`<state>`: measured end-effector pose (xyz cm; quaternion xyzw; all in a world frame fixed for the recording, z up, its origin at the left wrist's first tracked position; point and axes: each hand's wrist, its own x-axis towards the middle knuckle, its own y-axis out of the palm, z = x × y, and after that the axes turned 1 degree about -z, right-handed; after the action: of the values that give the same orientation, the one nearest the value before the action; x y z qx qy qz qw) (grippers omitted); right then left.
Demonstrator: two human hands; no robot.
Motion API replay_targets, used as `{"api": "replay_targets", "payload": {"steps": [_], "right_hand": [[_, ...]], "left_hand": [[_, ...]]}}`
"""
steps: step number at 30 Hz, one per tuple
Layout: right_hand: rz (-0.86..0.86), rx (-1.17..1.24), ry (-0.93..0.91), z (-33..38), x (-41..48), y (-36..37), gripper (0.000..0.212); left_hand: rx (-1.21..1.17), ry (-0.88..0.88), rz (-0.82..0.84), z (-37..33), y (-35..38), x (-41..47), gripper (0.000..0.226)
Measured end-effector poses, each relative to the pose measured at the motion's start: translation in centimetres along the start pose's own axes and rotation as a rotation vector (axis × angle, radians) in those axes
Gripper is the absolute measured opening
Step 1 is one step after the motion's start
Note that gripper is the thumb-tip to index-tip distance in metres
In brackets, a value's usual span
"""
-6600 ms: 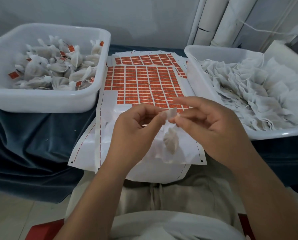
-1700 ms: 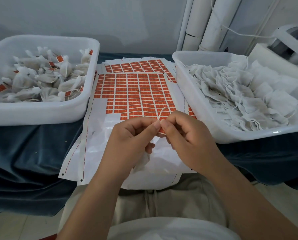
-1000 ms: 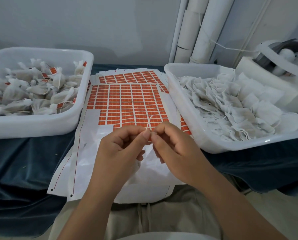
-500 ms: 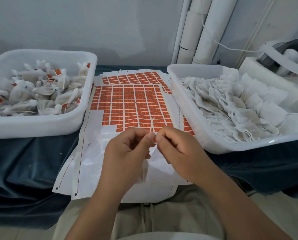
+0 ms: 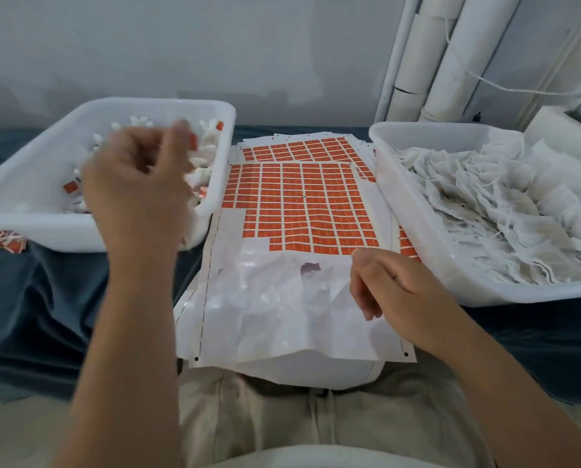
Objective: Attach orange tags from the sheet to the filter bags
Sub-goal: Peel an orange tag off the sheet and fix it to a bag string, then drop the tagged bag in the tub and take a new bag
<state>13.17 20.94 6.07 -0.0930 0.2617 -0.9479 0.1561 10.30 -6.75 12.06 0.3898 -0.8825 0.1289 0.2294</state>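
**Deposit stage of one tagging cycle.** The left hand (image 5: 139,185) is being held above the left tub (image 5: 46,231), which is standing at the table's left edge and is being filled with tagged filter bags (image 5: 206,153). Its fingers are being shown curled, but motion blur is preventing any reading of whether a bag is being gripped or let go. The right hand (image 5: 393,292) is being held low over the near right part of the tag sheet (image 5: 299,201), its fingers loosely curled and grasping nothing visible.

The sheet is being carried at the table's middle and is overhanging the near edge onto the lap. Orange tags are being kept on its far part, while the near part is bare, crumpled backing (image 5: 275,298). Untagged filter bags (image 5: 485,204) are being stored in the right tub (image 5: 414,211) at the table's right edge.

**Suggested practice.** A bag is best being released well inside the tub, so that its string is not being caught on the rim. The next tag is best being peeled from the nearest row, just beside the right hand, with the backing being pressed flat so that neighbouring tags are not being lifted.
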Motion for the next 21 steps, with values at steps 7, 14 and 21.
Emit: {"api": "replay_targets", "payload": {"steps": [7,14,21], "right_hand": [[0.048,-0.042,-0.013,-0.1,0.0,0.6,0.044],[0.027,-0.165,-0.070,-0.6,0.0,0.6,0.041],[-0.026,-0.272,-0.189,0.3,-0.4,-0.2,0.031]], "left_hand": [[0.374,-0.153,0.322,6.0,-0.1,10.4,0.023],[0.618,-0.179,0.460,8.9,0.0,11.9,0.012],[0.799,0.004,0.418,6.9,0.7,10.6,0.030]]}}
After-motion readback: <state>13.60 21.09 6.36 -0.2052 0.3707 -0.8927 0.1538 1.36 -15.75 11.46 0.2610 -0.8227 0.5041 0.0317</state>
